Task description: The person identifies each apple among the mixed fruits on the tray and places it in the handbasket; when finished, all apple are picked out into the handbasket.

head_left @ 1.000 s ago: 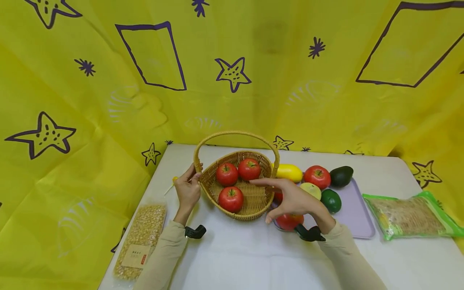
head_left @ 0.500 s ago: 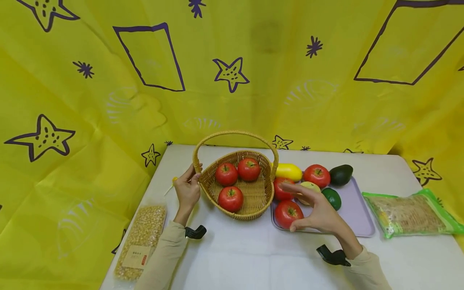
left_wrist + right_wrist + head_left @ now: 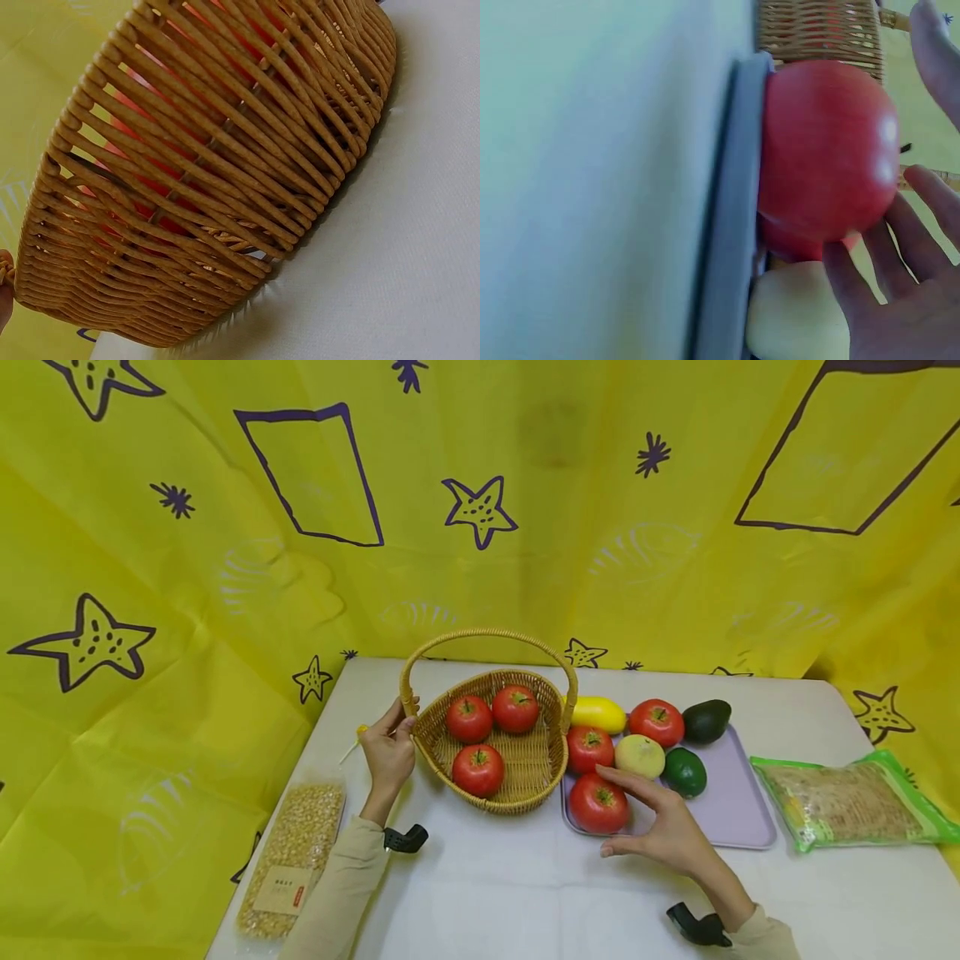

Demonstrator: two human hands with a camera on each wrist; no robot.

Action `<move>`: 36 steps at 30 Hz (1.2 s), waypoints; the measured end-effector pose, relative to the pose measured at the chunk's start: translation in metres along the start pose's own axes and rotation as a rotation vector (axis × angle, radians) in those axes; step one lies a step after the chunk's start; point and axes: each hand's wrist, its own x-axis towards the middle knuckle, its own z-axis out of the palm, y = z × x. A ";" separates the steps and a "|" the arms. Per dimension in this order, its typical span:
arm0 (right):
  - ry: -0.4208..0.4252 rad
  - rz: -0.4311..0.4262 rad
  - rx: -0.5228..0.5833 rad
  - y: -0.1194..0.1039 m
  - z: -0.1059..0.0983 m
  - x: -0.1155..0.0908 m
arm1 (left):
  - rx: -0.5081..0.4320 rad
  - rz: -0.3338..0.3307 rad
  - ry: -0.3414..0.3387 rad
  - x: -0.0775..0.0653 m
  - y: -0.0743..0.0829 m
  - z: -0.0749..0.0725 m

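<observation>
A wicker basket with a tall hoop handle holds three red apples. My left hand grips it on the left, where the handle meets the rim; the left wrist view shows its woven side, with red fruit behind the slats. Over the front of the lilac tray, my right hand spreads thumb and fingers beside the nearest red apple. In the right wrist view the fingertips reach that apple's side, and the thumb stands off it.
Also on the tray are two more red apples, a yellow oblong fruit, a pale round fruit, a green fruit and a dark avocado. Bags of noodles and yellow kernels lie at either side.
My right hand has left the basket's right side and moved right and toward me, down to the nearest apple on the tray. The left hand keeps its grip on the basket.
</observation>
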 end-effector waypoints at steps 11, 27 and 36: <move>0.120 -0.112 -0.124 0.006 0.011 0.003 | -0.025 -0.006 -0.011 -0.001 -0.001 -0.002; 0.116 -0.091 -0.301 0.004 0.013 0.008 | -0.019 0.013 -0.017 -0.001 -0.001 -0.001; 0.058 -0.044 -0.370 -0.001 0.013 0.005 | -0.011 0.007 -0.013 -0.001 -0.001 -0.001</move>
